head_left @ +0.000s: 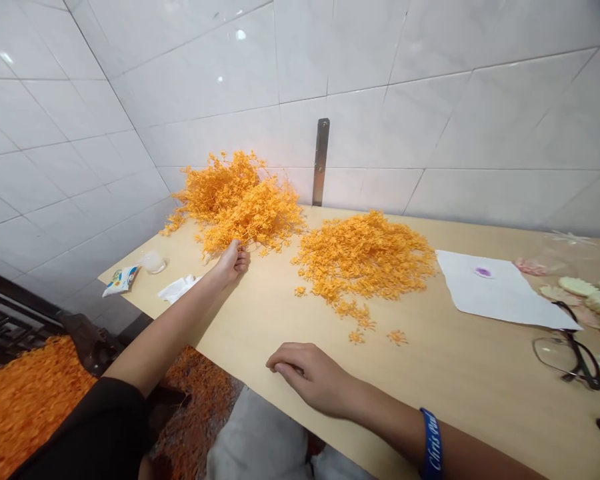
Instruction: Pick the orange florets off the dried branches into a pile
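Observation:
A tangled heap of orange plastic flower sprigs (235, 193) lies at the back left of the table, close to the wall. My left hand (234, 262) is closed at the front edge of this heap, fingers pinched on an orange flower sprig that they mostly hide. Near the table's front edge, my right hand (313, 377) rests with its fingers curled in and the thumb against them; nothing shows in it. Between the hands and the wall spreads a second pile of small orange plastic flower pieces (370, 257), with a few loose pieces (397, 337) in front.
On the right are white paper (495, 287) with a purple spot, black-framed glasses (573, 353) and pale petal-like pieces (577, 287). A small packet (121, 281), a cup (153, 262) and a tissue (179, 289) lie left. Orange pieces (35, 393) are heaped below the table.

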Demonstrator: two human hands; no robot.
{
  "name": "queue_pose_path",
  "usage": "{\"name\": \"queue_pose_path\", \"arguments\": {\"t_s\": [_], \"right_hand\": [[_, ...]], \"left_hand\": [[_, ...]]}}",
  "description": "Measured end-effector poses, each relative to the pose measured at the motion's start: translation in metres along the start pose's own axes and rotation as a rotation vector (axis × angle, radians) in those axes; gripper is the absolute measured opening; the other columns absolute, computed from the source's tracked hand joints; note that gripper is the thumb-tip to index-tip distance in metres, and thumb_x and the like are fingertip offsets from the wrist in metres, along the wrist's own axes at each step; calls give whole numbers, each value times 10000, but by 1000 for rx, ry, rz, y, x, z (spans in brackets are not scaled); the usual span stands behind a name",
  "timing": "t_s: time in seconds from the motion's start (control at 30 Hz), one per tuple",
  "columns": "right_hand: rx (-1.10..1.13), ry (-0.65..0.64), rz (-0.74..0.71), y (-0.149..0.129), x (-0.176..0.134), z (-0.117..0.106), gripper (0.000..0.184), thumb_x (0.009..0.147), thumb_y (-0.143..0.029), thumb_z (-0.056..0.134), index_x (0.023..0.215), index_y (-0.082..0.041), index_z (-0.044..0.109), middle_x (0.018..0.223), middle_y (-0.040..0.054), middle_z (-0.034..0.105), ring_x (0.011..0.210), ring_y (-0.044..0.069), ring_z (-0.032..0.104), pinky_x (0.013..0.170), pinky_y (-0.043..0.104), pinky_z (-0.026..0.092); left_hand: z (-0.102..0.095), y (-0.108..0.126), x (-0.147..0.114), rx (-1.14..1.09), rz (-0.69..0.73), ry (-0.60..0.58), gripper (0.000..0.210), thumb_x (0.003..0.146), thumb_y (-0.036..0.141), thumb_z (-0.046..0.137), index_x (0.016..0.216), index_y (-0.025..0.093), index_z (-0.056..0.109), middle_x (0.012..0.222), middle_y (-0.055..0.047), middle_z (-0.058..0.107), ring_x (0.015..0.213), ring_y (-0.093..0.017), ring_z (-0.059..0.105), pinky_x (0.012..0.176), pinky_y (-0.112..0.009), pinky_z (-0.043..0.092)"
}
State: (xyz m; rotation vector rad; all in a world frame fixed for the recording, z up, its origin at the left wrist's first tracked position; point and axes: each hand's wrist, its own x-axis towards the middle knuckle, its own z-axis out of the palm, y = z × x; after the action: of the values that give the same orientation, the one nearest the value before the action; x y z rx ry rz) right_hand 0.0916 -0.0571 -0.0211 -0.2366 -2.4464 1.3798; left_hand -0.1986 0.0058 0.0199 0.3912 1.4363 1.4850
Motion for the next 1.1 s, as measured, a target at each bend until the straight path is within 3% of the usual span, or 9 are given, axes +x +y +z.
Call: {"name": "queue_pose_path", "arguments": {"t_s": [0.07,0.2,0.27,0.5,0.93,1.1], "right_hand": [[-4,4,-9,0,0,0,265,932,-173,458,981,-168,718,962,80,735,869,169,672,836,296,522],[-19,22,-43,1,0,1,266,933,-175,453,984,-170,714,961,82,732,872,168,670,822,290,525],[-18,36,-58,2,-1,1,264,928,-166,453,982,-171,711,965,84,729,880,168,669,820,288,527],[-19,38,-59,2,0,0,259,915,-153,461,975,-157,713,966,83,725,892,171,673,833,289,526],[-8,37,-87,2,1,1,247,907,-125,470,930,-167,713,944,74,736,900,173,675,837,294,528],[-16,36,-80,1,0,1,257,905,-116,464,937,-158,716,948,74,735,898,177,675,840,297,528]], "left_hand": [[1,0,-1,5,1,11,208,925,160,430,722,190,397,510,97,264,336,-36,223,320,-135,133],[2,2,-2,34,43,55,127,897,48,464,834,138,526,600,2,531,478,-66,521,433,-128,400],[2,6,-1,43,62,76,147,881,2,469,869,114,563,674,-38,594,542,-76,578,482,-135,447],[-3,16,7,53,41,92,162,842,-9,480,886,104,587,528,71,356,336,-23,219,301,-135,135],[-7,10,7,36,60,68,96,952,174,464,965,172,559,493,109,201,316,-37,166,321,-128,90],[0,15,-5,23,-21,28,191,1019,260,379,968,172,541,498,111,172,312,-38,150,311,-121,88]]}}
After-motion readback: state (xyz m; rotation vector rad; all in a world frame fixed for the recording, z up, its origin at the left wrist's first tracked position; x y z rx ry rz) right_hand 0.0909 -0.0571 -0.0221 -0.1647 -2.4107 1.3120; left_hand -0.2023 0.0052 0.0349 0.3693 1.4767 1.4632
